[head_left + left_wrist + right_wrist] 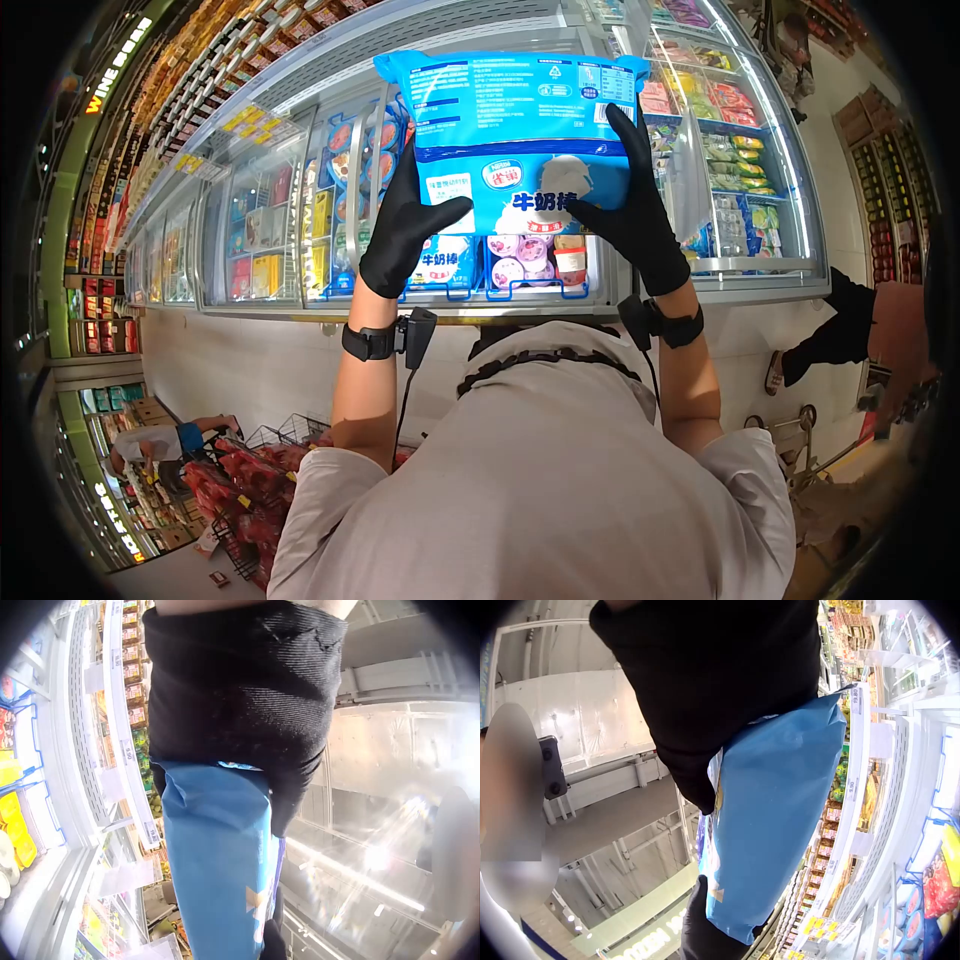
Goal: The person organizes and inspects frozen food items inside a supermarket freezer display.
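Note:
In the head view a large blue bag with white lettering is held up between two black-gloved hands. The left hand grips its left side, thumb across the front; the right hand grips the right side, thumb likewise on the front. Seen in the left wrist view, the bag's side lies under the left hand. The right wrist view shows the bag's other side in the right hand. The fingers behind the bag are mostly hidden.
Below the bag, a freezer holds blue packs and round tubs. Glass-topped freezers with packaged food extend to both sides. Jars line a shelf at the upper left. Red bags fill wire baskets behind; other people stand farther off.

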`<state>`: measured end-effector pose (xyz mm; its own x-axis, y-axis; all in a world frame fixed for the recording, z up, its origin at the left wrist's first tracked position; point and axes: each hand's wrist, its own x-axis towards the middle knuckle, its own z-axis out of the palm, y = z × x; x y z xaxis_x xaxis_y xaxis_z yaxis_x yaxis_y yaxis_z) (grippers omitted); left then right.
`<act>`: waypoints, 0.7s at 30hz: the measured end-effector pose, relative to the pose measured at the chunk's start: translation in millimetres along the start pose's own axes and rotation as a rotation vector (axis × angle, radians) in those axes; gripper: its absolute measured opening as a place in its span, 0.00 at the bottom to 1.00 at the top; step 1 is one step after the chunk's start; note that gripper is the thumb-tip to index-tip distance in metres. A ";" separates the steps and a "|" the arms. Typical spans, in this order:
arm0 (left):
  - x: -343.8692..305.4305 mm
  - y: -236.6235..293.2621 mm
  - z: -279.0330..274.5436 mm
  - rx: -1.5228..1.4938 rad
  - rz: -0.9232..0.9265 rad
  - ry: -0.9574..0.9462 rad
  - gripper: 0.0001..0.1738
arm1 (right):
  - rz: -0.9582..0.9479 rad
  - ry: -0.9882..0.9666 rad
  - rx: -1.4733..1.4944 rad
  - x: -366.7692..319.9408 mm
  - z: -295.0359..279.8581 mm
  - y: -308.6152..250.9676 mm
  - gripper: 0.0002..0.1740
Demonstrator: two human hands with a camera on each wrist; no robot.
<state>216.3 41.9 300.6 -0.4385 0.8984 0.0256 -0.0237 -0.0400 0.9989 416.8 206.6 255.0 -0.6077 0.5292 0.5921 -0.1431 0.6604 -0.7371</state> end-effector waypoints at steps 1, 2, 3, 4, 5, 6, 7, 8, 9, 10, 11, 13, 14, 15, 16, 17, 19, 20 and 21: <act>-1.2 0.1 -0.1 0.037 0.029 0.002 0.44 | -0.013 -0.002 -0.007 0.6 0.2 -0.8 0.54; -2.4 0.5 -0.2 0.074 0.058 0.004 0.44 | -0.026 -0.003 -0.014 1.0 0.2 -1.9 0.55; -3.0 1.2 0.3 0.073 0.060 0.005 0.44 | -0.028 -0.005 -0.014 0.5 0.0 -1.4 0.55; -4.5 5.0 1.0 0.123 0.048 -0.007 0.43 | -0.015 -0.005 -0.017 0.0 -0.6 -2.7 0.54; -6.1 8.3 0.9 0.173 0.037 -0.019 0.42 | -0.004 -0.005 -0.019 0.0 -0.8 -4.3 0.53; -7.1 10.5 0.5 0.174 0.042 -0.014 0.42 | -0.011 -0.007 -0.018 0.7 -0.9 -6.4 0.53; -8.0 12.7 1.1 0.202 0.003 0.005 0.40 | -0.015 -0.029 -0.028 1.1 -1.5 -9.1 0.52; -8.8 13.4 1.2 0.231 -0.039 0.024 0.39 | -0.015 -0.051 -0.039 1.2 -1.0 -10.7 0.51; -10.2 13.3 1.1 0.229 -0.041 0.025 0.39 | -0.013 -0.053 -0.038 0.4 0.4 -11.4 0.51; -10.6 12.7 1.6 0.190 -0.032 0.040 0.37 | -0.003 -0.066 -0.012 -0.3 1.6 -10.9 0.50; -10.4 12.3 2.0 0.151 -0.019 0.054 0.35 | 0.005 -0.078 0.013 -0.2 2.5 -10.7 0.48; -11.6 10.7 2.0 0.113 -0.006 0.074 0.35 | -0.002 -0.064 0.001 -0.3 4.7 -14.4 0.45; -12.8 9.9 2.1 0.078 0.007 0.095 0.34 | -0.009 -0.049 -0.009 -0.8 5.6 -15.5 0.42; -13.9 10.5 2.2 0.076 0.008 0.097 0.34 | -0.011 -0.051 -0.010 -3.3 7.2 -12.9 0.42; -15.1 11.9 2.6 0.069 0.016 0.105 0.33 | 0.037 -0.054 0.083 -7.1 9.3 -8.2 0.39; -17.1 12.7 3.3 0.063 0.025 0.113 0.33 | 0.085 -0.056 0.177 -10.0 10.4 -6.1 0.37; -20.4 13.7 4.8 0.023 0.045 0.135 0.32 | 0.084 -0.066 0.205 -10.2 11.0 -6.3 0.35; -21.4 14.0 5.4 -0.017 0.066 0.154 0.32 | 0.083 -0.073 0.233 -9.2 11.2 -6.7 0.33; -21.7 14.2 5.6 -0.018 0.067 0.155 0.32 | 0.082 -0.074 0.232 -6.8 11.4 -6.8 0.33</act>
<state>230.6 24.3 314.5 -0.5729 0.8153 0.0843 -0.0050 -0.1063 0.9943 413.0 192.4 252.2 -0.6792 0.5294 0.5083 -0.2616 0.4724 -0.8417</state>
